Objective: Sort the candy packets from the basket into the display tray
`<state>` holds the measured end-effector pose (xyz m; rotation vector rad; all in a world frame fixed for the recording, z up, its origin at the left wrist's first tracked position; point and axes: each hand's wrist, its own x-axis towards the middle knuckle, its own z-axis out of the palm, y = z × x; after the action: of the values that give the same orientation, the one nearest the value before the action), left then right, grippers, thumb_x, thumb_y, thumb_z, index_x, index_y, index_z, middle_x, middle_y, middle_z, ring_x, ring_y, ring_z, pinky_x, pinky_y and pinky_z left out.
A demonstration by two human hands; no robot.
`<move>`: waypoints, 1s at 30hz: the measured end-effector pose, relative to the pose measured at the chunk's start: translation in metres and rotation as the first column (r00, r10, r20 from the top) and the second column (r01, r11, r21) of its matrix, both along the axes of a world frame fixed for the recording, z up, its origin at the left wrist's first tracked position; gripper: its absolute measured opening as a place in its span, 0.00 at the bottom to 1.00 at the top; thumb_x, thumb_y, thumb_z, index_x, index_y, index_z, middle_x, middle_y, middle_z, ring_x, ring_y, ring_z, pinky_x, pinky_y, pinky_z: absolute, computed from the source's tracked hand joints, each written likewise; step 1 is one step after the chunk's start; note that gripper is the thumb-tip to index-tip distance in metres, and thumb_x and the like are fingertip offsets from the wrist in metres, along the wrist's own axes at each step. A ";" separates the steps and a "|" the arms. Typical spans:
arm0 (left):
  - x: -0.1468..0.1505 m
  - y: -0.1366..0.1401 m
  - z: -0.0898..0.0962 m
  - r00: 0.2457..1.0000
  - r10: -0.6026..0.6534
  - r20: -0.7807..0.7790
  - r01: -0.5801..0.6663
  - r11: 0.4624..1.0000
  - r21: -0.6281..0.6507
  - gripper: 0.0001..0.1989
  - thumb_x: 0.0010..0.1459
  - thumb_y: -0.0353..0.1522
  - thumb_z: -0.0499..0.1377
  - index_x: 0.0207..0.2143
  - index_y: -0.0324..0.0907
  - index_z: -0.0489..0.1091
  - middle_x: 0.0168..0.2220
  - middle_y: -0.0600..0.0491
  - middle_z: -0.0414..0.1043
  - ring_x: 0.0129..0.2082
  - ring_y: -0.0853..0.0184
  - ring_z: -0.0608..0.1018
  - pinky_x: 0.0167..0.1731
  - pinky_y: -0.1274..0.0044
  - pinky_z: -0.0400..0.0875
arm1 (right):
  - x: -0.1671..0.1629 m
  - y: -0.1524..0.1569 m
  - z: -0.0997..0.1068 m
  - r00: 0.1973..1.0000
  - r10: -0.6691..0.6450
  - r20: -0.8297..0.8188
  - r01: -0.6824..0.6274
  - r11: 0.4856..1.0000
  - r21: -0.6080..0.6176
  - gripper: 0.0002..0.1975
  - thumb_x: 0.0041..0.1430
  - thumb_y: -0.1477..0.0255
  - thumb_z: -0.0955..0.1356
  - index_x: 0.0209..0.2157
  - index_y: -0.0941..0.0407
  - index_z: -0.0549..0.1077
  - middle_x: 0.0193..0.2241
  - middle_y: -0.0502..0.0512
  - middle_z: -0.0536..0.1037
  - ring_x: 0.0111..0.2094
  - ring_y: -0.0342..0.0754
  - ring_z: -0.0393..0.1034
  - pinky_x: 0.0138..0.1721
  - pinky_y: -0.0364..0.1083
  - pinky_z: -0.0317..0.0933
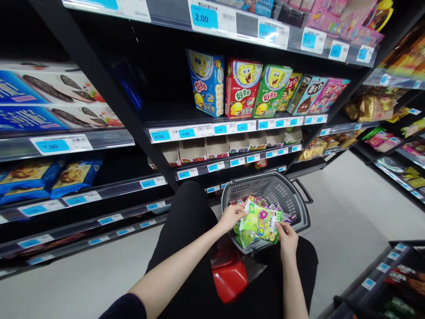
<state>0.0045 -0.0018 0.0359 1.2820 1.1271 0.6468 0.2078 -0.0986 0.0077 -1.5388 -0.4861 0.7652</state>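
Between my two hands is a light green candy bag with "QQ" lettering, held over a grey shopping basket. My left hand pinches the bag's left edge. Its right edge is gripped by my right hand, fingers bent around the corner. Under and behind the bag, several colourful candy packets lie inside the basket, partly covered. The basket stands on the floor by my knees, its black handle folded out at the far right.
Ahead, a dark shelf holds cartoon snack boxes above open cardboard trays. Wafer boxes and blue cookie packs are at left. A red plastic object is beneath me. An aisle floor runs right, beside another shelf.
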 end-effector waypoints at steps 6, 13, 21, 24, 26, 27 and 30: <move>0.004 -0.002 0.000 0.997 0.023 0.069 -0.016 0.995 -0.102 0.11 0.43 0.36 0.62 0.21 0.39 0.64 0.12 0.61 0.61 0.13 0.73 0.65 0.16 0.81 0.57 | 0.001 0.002 -0.003 0.999 0.013 -0.033 -0.014 1.000 -0.026 0.16 0.36 0.63 0.74 0.25 0.60 0.75 0.20 0.50 0.75 0.23 0.45 0.67 0.26 0.42 0.61; 0.005 -0.003 0.004 0.973 0.061 0.221 -0.012 0.976 -0.219 0.06 0.45 0.31 0.56 0.29 0.40 0.65 0.17 0.61 0.63 0.15 0.74 0.66 0.17 0.83 0.61 | -0.003 0.003 -0.001 0.955 0.096 -0.280 -0.084 0.995 0.052 0.22 0.35 0.66 0.75 0.35 0.58 0.75 0.20 0.49 0.76 0.23 0.45 0.70 0.26 0.43 0.63; 0.004 -0.001 0.006 0.979 0.006 0.204 0.043 0.972 -0.233 0.07 0.42 0.27 0.58 0.28 0.37 0.66 0.21 0.55 0.71 0.24 0.69 0.75 0.32 0.75 0.71 | 0.002 0.000 0.005 0.950 0.113 -0.289 -0.096 0.993 0.073 0.19 0.31 0.64 0.75 0.27 0.57 0.71 0.27 0.56 0.79 0.31 0.53 0.74 0.28 0.45 0.63; 0.003 -0.003 0.003 0.993 -0.040 0.110 0.060 0.980 -0.192 0.06 0.42 0.30 0.60 0.22 0.38 0.65 0.19 0.55 0.71 0.19 0.70 0.72 0.25 0.76 0.68 | 0.002 0.001 -0.002 0.983 0.052 -0.173 -0.055 0.998 -0.016 0.18 0.33 0.62 0.75 0.25 0.58 0.71 0.16 0.49 0.74 0.19 0.45 0.68 0.18 0.40 0.54; 0.003 -0.004 0.002 0.998 -0.058 0.037 0.063 0.987 -0.147 0.08 0.44 0.32 0.60 0.18 0.39 0.64 0.15 0.56 0.68 0.16 0.71 0.69 0.22 0.78 0.63 | 0.003 0.001 -0.007 0.993 0.027 -0.117 -0.034 0.998 -0.055 0.16 0.34 0.63 0.75 0.22 0.59 0.71 0.11 0.43 0.66 0.14 0.40 0.59 0.16 0.39 0.49; 0.003 -0.004 0.001 0.998 -0.060 0.001 0.059 0.991 -0.121 0.09 0.44 0.32 0.60 0.17 0.39 0.64 0.13 0.58 0.66 0.15 0.72 0.67 0.21 0.79 0.61 | 0.004 0.000 -0.008 0.996 0.019 -0.088 -0.025 0.997 -0.070 0.15 0.34 0.63 0.75 0.21 0.59 0.71 0.10 0.42 0.63 0.14 0.38 0.56 0.16 0.39 0.48; 0.002 -0.003 0.002 0.995 -0.048 -0.084 0.043 0.997 -0.058 0.10 0.45 0.32 0.59 0.15 0.40 0.63 0.09 0.62 0.58 0.14 0.73 0.63 0.21 0.80 0.56 | 0.007 0.000 -0.011 0.999 0.022 -0.029 -0.025 0.996 -0.085 0.15 0.35 0.63 0.74 0.17 0.59 0.69 0.11 0.41 0.62 0.16 0.37 0.53 0.18 0.39 0.48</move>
<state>0.0070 -0.0049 0.0375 1.2933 1.1746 0.5267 0.2144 -0.0985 -0.0031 -1.6020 -0.4566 0.8339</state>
